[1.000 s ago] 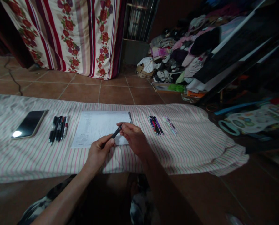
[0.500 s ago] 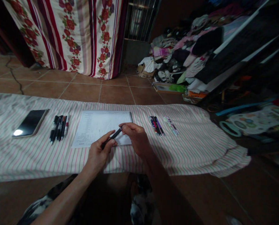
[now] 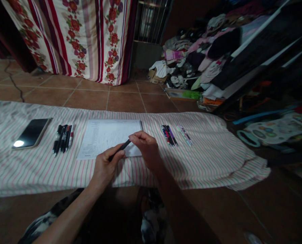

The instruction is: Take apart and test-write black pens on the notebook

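Across the middle of the frame runs your cloth-covered tabletop [image 3: 212,149], striped in pink and grey, and nothing lying on it has changed place since the earlier frames; the view itself has shifted only slightly. Left of centre on it lies the spiral notebook [image 3: 107,132], its coil at the upper right edge, just as it was. Your right hand [image 3: 147,145], at the centre, does differ: half a second ago a bit of the pen's far end showed at its fingertips, and now thumb and fingers cover that end. Your left hand [image 3: 105,164], lower and to the left, has its forefinger drawn in a little closer along the barrel. At the left of the frame, the phone [image 3: 33,133] lies as before, with the larger pen cluster [image 3: 64,137] near it; right of centre, the smaller pen cluster [image 3: 169,136] and the pale pens [image 3: 185,136] are also unmoved. The dark pen [image 3: 122,148] is between your hands, over the notebook's lower right part. Your left grip is clamped on its lower part, your right grip pinched together at its upper end. Its long axis slants from lower left to upper right; you cannot tell which end is the writing tip.
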Demonstrator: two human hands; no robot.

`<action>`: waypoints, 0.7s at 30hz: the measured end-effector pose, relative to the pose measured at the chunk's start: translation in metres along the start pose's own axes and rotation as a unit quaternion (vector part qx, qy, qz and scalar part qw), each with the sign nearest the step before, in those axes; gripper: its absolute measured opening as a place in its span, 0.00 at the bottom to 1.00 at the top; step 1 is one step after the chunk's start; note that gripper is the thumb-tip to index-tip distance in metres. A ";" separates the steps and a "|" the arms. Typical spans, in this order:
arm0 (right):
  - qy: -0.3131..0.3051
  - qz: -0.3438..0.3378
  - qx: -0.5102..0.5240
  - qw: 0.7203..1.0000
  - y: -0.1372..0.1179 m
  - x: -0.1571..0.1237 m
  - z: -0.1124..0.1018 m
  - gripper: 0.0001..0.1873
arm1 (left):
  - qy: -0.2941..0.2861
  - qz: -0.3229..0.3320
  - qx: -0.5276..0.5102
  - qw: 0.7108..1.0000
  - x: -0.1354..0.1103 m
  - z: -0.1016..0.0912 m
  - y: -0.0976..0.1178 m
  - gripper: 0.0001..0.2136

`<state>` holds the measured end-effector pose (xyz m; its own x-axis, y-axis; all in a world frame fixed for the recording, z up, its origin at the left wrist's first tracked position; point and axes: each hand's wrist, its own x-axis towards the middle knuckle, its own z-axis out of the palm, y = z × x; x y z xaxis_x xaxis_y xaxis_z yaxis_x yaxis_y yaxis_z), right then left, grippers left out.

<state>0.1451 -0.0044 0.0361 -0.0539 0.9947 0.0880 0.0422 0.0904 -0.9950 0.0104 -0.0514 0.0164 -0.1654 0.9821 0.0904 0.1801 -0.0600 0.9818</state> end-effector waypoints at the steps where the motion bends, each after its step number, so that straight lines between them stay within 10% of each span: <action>1: -0.004 0.001 0.003 1.000 0.000 0.000 0.000 0.10 | 0.002 -0.001 0.000 1.000 0.000 0.000 0.000 0.14; 21: 0.058 0.006 -0.024 0.998 0.009 -0.007 0.017 0.14 | 0.032 0.089 0.106 0.990 -0.002 0.000 -0.011 0.11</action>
<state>0.1294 -0.0117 0.0260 0.0633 0.9945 0.0837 0.0891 0.0779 -0.9930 0.0086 -0.0530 0.0058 -0.1715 0.9456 0.2764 0.4107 -0.1864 0.8925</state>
